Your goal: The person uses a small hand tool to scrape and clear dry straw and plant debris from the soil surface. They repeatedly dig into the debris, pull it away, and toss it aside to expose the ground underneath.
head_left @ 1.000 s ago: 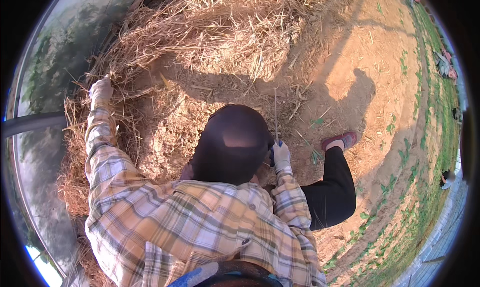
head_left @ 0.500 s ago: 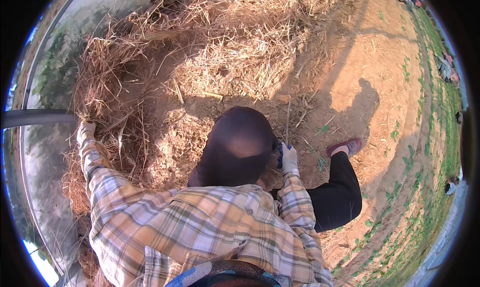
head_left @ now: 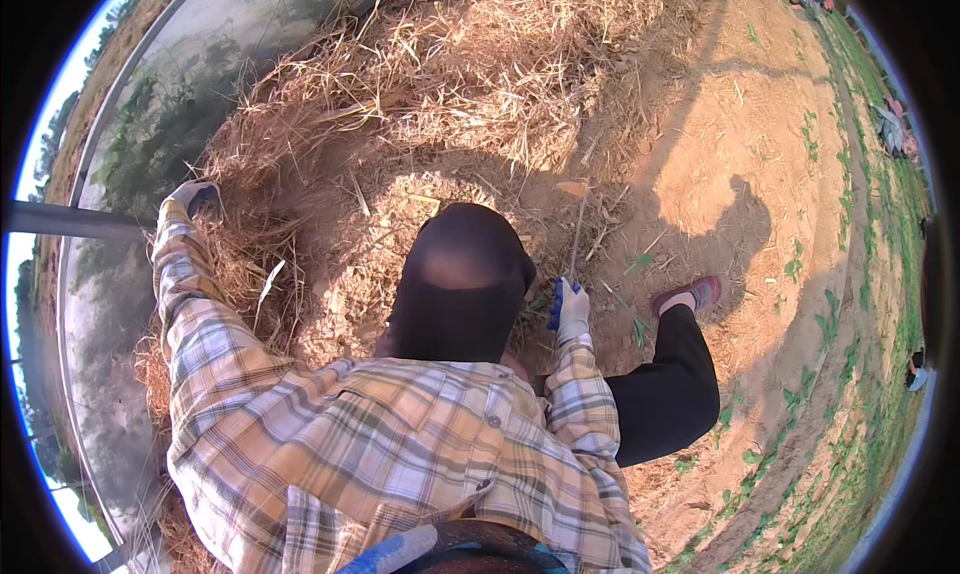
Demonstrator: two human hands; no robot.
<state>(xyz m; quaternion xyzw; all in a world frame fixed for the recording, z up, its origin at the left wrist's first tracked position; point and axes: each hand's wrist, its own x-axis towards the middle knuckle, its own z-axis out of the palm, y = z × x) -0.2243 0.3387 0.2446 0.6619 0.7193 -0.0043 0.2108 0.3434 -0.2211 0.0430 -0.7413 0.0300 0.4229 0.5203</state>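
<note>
Lying just beside the gloved left hand (head_left: 190,194), dry brown straw (head_left: 252,154).

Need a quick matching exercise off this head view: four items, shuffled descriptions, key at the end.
Column 1
1. left hand
2. right hand
3. shoe
4. trouser leg

Column 2
A. black, bent at the knee
B. closed around a thin rod
C. at the left edge of the straw
D. reddish and grey

Pairs: 1-C, 2-B, 3-D, 4-A
</note>
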